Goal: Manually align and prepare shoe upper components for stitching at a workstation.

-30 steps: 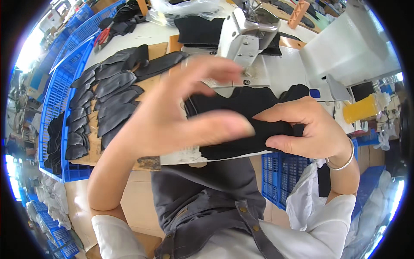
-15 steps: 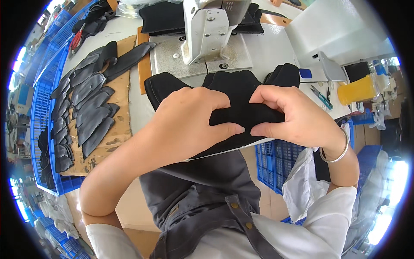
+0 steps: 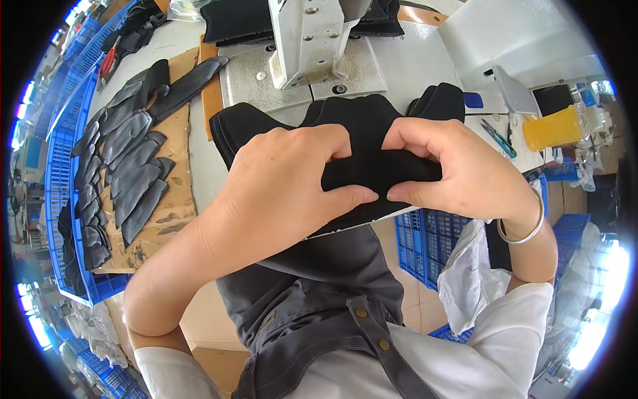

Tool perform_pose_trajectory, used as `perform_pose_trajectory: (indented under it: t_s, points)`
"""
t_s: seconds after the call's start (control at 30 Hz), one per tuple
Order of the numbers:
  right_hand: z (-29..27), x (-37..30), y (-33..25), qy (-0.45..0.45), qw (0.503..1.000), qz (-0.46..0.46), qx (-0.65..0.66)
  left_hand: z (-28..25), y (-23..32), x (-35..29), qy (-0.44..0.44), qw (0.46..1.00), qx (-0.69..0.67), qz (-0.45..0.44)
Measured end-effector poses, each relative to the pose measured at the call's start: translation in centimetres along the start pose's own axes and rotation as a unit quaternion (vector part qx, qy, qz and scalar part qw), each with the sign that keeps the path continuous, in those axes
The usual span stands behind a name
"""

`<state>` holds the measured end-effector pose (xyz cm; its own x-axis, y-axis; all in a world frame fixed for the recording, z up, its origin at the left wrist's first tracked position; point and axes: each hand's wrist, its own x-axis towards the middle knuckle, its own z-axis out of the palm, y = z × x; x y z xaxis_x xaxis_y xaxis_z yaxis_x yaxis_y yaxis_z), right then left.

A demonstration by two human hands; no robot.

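Observation:
A stack of black fabric pieces (image 3: 362, 126) with wavy cut edges lies at the table's front edge, before the sewing machine (image 3: 309, 46). My left hand (image 3: 292, 169) grips its near part from the left, thumb on the near side and fingers curled over the top. From the right, my right hand (image 3: 458, 166) pinches the same stack in the same way. Both thumb tips point at each other, a small gap apart. The fabric bulges up in a fold between the hands. Some fingertips are hidden in the cloth.
At the left, dark grey cut pieces (image 3: 136, 179) overlap on cardboard (image 3: 179, 206) beside a blue crate (image 3: 60, 199). Snips (image 3: 500, 141) and a yellow container (image 3: 553, 130) sit at the right. More black pieces (image 3: 236, 20) lie behind the machine. Another blue crate (image 3: 432, 243) stands below the table.
The view has shifted slightly, so the machine and table sit a little higher in it. Both hands keep their grip on the black fabric, and the thumbs stay close together.

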<state>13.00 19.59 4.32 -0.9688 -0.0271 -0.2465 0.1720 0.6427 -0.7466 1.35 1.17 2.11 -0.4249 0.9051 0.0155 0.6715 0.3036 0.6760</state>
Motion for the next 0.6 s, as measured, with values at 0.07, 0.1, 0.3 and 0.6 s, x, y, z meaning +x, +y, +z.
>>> perform_pose_trajectory:
  t_s: [0.07, 0.1, 0.3, 0.6]
  points:
    - [0.0, 0.0, -0.1, 0.001, 1.0, 0.0, -0.013, 0.0, 0.0, 0.0, 0.001, 1.0, 0.004, 0.004]
    - [0.1, 0.0, -0.1, 0.006, 1.0, -0.003, -0.021, 0.0, 0.0, 0.0, 0.002, 1.0, 0.009, 0.009]
    - [0.0, 0.0, -0.1, 0.004, 1.0, 0.003, -0.024, 0.2, -0.2, 0.1, 0.005, 1.0, 0.009, 0.013]
    - [1.0, 0.7, 0.0, 0.034, 0.998, -0.041, -0.038, 0.2, -0.2, 0.0, 0.009, 1.0, -0.002, 0.009]
